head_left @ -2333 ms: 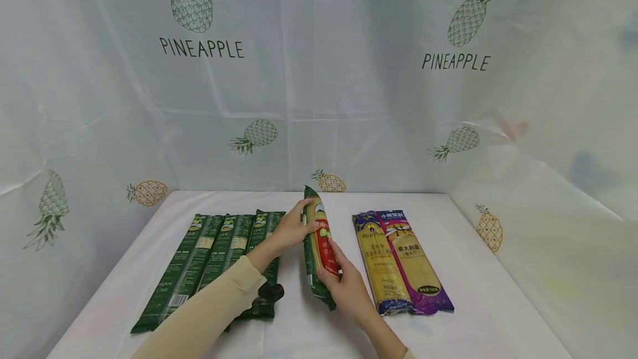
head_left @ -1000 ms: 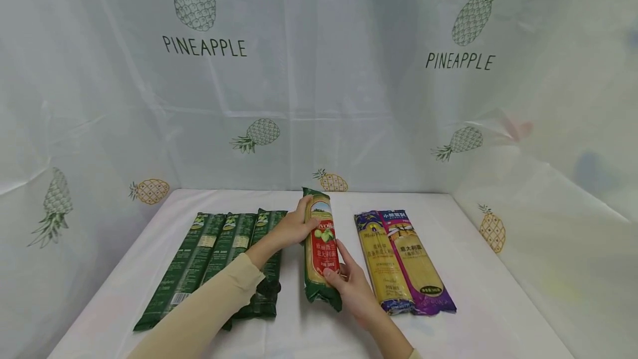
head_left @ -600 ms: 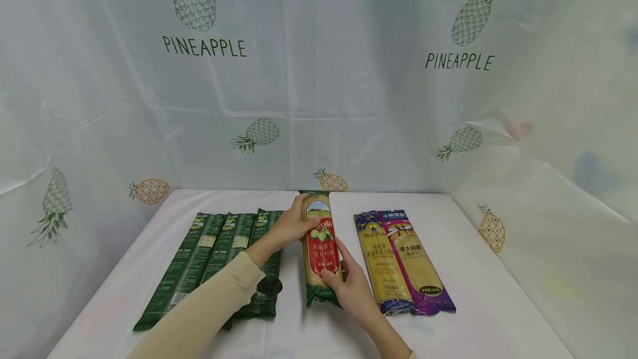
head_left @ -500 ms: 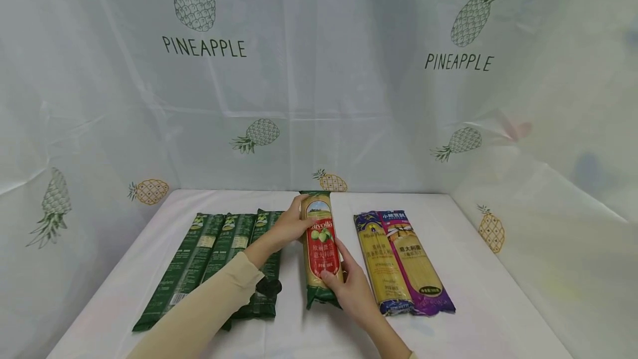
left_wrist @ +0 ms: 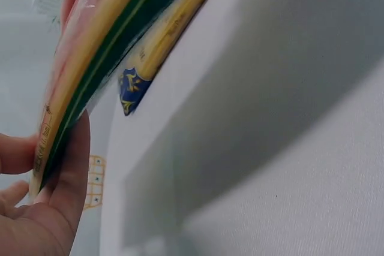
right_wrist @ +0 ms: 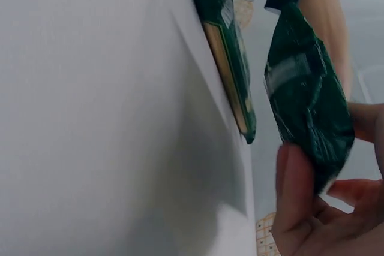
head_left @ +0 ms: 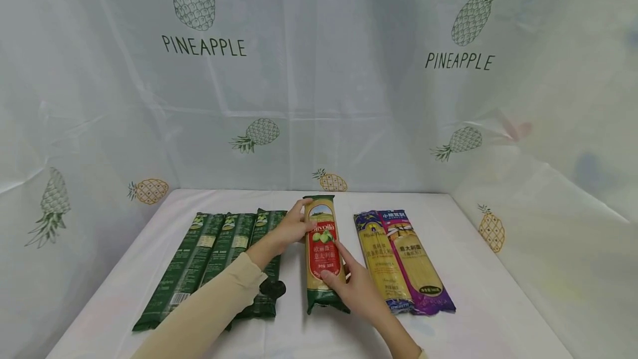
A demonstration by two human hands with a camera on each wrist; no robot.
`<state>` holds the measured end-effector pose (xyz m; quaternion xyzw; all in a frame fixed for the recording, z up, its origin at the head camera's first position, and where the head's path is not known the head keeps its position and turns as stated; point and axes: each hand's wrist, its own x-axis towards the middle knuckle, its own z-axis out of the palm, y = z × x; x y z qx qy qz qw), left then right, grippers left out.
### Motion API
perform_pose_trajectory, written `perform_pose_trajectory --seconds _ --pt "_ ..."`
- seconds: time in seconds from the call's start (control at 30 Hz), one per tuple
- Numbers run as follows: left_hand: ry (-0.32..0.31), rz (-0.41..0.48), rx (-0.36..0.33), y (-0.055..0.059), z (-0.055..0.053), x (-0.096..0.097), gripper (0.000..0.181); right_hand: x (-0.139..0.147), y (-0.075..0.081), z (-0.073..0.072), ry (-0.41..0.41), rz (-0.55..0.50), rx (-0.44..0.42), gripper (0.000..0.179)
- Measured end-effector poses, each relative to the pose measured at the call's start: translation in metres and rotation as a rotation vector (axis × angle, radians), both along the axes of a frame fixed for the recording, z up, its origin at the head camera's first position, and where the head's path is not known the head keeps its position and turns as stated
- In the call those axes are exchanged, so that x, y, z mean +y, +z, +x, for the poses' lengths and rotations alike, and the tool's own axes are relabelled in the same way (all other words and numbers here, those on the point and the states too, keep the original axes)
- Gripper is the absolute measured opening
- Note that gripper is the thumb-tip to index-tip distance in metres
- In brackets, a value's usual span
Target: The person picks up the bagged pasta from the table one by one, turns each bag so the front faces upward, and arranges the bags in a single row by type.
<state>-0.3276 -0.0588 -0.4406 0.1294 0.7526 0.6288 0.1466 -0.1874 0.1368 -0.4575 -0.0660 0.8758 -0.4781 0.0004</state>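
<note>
Basically, white table (head_left: pixel 468 273), green pkts (head_left: pixel 188 259) L, yellow pkts (head_left: pixel 382 254) R; red-label pkt (head_left: pixel 323 254) held above it, btwn them. L hand (head_left: pixel 291 228) pinches upper L edge, R hand (head_left: pixel 360 291) lower R; might drop if either grip slackens.

Packet (head_left: pixel 324 251) between packet trio (head_left: pixel 229 245) and pair (head_left: pixel 396 259)

A person's left arm (head_left: pixel 204 312), in a pale sleeve, reaches diagonally from the lower left toward the center of the head view, the left hand (head_left: pixel 291 230) curled in a grip. Lower and right of center, the right hand (head_left: pixel 361 291) also grips, its bare forearm (head_left: pixel 397 334) angling up from the bottom edge.
</note>
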Motion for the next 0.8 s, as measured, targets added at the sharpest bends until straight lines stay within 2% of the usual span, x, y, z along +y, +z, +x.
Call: perform_pose_trajectory --seconds 0.2,0.37,0.53,0.8 --pt "-0.034 0.01 -0.013 -0.008 -0.002 0.012 0.066 0.019 0.008 0.005 0.056 -0.039 -0.121 0.072" --pt "-0.07 -0.011 -0.001 -0.02 -0.004 0.027 0.066 0.04 0.008 0.005 0.087 0.016 -0.154 0.073" --pt "-0.089 -0.038 0.009 -0.028 -0.004 0.042 0.066 0.056 0.007 0.005 0.079 0.108 -0.122 0.073" --pt "-0.074 -0.071 -0.001 -0.033 -0.005 0.061 0.067 0.064 0.007 0.004 0.024 0.212 -0.075 0.066"
